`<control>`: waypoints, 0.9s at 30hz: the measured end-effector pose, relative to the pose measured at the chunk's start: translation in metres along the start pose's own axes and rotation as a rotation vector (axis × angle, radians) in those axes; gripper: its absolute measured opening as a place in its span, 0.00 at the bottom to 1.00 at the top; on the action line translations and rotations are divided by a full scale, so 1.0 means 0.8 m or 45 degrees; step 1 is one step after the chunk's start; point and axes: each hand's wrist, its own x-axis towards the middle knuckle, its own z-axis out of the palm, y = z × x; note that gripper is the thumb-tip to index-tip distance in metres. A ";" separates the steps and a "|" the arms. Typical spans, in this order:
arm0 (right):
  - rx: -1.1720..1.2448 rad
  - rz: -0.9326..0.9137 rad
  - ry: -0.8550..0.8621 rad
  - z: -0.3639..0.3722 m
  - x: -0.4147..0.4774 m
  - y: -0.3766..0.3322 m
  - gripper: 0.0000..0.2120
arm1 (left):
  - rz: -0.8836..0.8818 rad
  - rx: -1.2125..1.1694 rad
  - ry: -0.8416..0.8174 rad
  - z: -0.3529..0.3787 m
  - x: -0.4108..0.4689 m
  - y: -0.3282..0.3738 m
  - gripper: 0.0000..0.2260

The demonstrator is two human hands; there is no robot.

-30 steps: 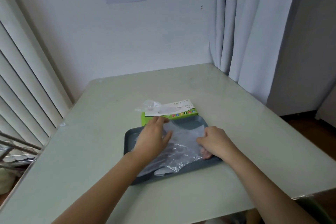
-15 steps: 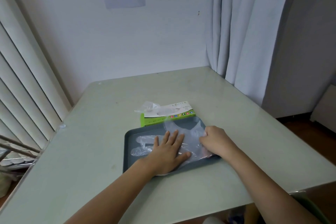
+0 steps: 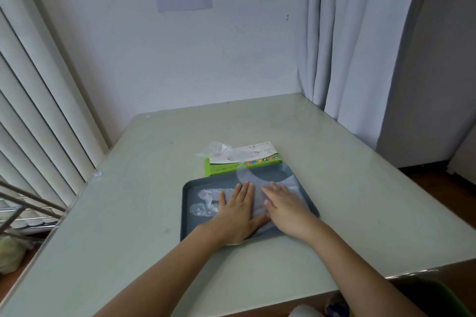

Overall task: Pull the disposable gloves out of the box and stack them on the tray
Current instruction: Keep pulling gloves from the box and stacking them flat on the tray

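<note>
1. Pressing down flat, the left hand and right hand lie side by side, fingers straight and grasping nothing.
2. Under both palms, and showing between them, lie the clear gloves. Their plastic finger parts stick out just left of the left fingers, and one edge curls up just beyond the fingertips.
3. Around the hands sits the grey tray, which carries the pile.
4. Beyond the fingertips, right behind the tray's far rim, stands the green box, with the next glove poking from its top.
5. Step in hand, as I judge it: smoothing a laid glove onto the stack.
6. Next move, probably: lift one hand, reach forward, pinch that thin film lightly and draw it out, perhaps steadying the box.
</note>
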 end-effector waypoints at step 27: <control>-0.128 0.155 -0.192 -0.008 -0.003 -0.008 0.25 | -0.398 0.215 -0.054 -0.067 -0.097 -0.067 0.22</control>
